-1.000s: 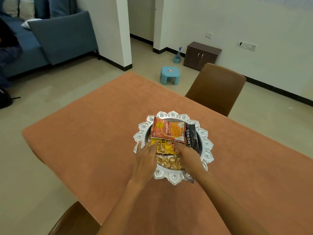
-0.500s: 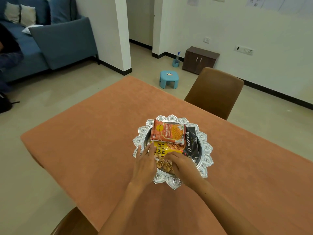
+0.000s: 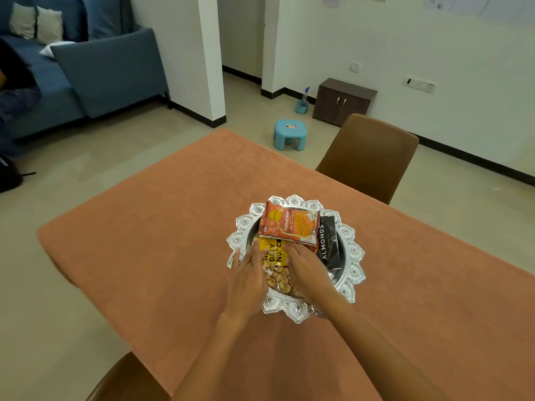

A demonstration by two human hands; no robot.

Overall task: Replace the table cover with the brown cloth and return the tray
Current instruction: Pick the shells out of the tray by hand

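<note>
With the tray on the brown cloth, both hands, left and right, rest flat-fingered on its yellow nut packet; a careless nudge could slide the stacked packets off.

I see the brown cloth spread flat over the table, filling the frame's centre; the ornate silver tray sits on it, right of centre, holding snack packets.

near chair: cut by bottom edge | sofa: cut left | yellow packet: partly under hands
</note>
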